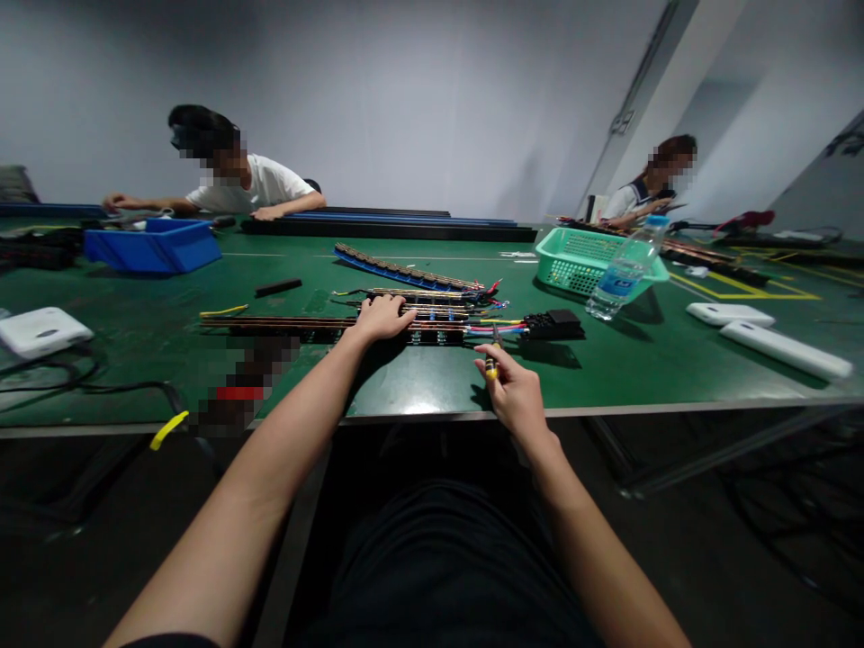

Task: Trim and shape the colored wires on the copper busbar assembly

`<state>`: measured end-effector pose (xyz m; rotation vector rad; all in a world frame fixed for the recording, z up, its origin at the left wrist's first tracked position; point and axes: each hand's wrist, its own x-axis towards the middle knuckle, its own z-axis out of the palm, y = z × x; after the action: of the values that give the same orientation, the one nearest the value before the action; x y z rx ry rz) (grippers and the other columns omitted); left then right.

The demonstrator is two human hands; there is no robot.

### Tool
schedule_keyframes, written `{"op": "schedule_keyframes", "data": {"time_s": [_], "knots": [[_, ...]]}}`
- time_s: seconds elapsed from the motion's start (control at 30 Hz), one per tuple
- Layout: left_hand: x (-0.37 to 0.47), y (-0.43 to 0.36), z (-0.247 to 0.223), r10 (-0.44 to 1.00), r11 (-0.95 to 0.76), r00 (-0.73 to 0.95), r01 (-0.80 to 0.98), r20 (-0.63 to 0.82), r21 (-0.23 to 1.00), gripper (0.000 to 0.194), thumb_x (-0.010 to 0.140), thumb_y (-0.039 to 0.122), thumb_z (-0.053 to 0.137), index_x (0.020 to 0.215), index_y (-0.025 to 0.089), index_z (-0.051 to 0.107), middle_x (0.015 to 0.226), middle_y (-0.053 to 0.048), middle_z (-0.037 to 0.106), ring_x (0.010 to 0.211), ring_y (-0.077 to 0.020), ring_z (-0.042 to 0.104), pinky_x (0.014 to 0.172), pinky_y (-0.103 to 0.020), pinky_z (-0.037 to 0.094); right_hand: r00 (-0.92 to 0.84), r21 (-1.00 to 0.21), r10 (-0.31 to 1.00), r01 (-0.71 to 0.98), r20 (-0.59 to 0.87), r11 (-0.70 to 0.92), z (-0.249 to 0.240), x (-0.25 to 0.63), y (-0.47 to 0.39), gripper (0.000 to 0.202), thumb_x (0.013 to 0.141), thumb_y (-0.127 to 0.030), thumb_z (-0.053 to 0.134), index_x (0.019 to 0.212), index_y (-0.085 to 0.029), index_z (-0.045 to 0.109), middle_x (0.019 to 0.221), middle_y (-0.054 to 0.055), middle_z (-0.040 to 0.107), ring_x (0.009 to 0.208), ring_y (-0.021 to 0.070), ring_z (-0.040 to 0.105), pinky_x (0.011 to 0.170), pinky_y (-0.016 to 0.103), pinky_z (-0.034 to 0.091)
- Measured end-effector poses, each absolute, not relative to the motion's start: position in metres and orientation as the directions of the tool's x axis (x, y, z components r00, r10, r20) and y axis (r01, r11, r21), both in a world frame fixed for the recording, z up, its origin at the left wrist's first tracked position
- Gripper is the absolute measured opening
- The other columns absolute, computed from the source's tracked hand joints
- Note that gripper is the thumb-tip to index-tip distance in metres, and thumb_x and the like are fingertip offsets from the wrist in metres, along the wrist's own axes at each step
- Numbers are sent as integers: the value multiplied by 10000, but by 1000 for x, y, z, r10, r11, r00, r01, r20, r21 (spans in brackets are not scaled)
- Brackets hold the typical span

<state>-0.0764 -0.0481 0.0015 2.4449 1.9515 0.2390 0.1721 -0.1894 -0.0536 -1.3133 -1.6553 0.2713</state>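
My left hand (382,318) lies palm down, with its fingers stretched out, on a long black strip (290,326) with copper-coloured rails. Behind it are shorter strips with copper rails (436,297) and loose wire ends. My right hand (518,391) is closed round the yellow and black handle of a screwdriver (491,367). The screwdriver's thin shaft points away from me, close to coloured wires (499,330) at the strip's right end. These wires run to a black block (553,324). Whether the tip touches anything, I cannot tell.
A blue bin (155,247) stands at the left. Right of centre, a water bottle (625,274) leans by a green basket (573,261). White devices (787,351) lie at the right. A curved strip (398,270) lies behind. Two people (270,184) work across the green table (432,387).
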Motion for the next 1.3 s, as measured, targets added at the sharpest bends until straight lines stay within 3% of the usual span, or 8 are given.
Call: {"op": "schedule_keyframes", "data": {"time_s": [0.13,0.23,0.33,0.43,0.6,0.7,0.9,1.3], "knots": [[-78,-47,0,965,-245,232,964,125,102,659,1021,596,325,1479,172,534,1514,-166,551,1391,-354,491,1173,-538,315,-20,-520,853,785,521,336,-56,172,-188,334,898,-243,566,1147,-286,783,695,29,713,553,179,584,548,284,343],[-79,-47,-1,961,-256,243,962,130,99,669,1018,600,314,1473,165,539,1506,-171,555,1386,-361,493,1170,-548,316,-8,-580,863,737,505,346,-57,172,-191,269,933,-343,584,1130,-270,753,598,-5,625,514,165,540,542,279,344],[-78,-46,-1,963,-250,239,964,121,89,662,1020,596,313,1479,173,533,1518,-169,542,1390,-360,489,1168,-545,319,71,-729,852,556,519,399,-55,174,-193,284,955,-504,595,1041,-246,680,626,-28,580,536,138,528,549,253,391],[-77,-47,0,965,-246,236,966,113,85,662,1022,591,312,1488,172,523,1521,-171,537,1391,-361,486,1163,-545,321,201,-880,867,244,456,407,-51,178,-192,363,943,-609,583,975,-248,580,757,-27,623,499,97,525,488,223,409],[-78,-47,0,964,-251,240,964,115,91,654,1020,602,302,1484,199,526,1524,-156,541,1395,-356,487,1171,-539,313,337,-916,884,-123,323,382,-44,181,-187,520,829,-727,665,993,-253,527,814,-35,649,433,76,543,413,205,414],[-78,-46,0,964,-252,240,962,116,106,671,1016,610,301,1484,184,525,1515,-167,549,1390,-358,493,1173,-542,314,354,-913,868,-82,349,400,-47,181,-192,481,873,-684,648,1052,-244,571,838,-15,671,409,60,485,389,203,369],[-77,-46,0,965,-244,232,964,120,101,667,1016,606,298,1460,174,543,1505,-171,558,1378,-347,507,1169,-539,323,303,-854,801,260,516,452,-56,176,-219,344,968,-499,625,1154,-211,661,924,35,709,501,63,449,450,210,364],[-77,-49,3,968,-241,232,967,99,84,642,1025,592,306,1489,203,521,1532,-151,541,1399,-343,488,1173,-535,315,276,-829,796,2,538,560,18,192,-178,429,895,-595,675,1126,-235,633,837,3,681,399,43,446,337,193,268]]}}
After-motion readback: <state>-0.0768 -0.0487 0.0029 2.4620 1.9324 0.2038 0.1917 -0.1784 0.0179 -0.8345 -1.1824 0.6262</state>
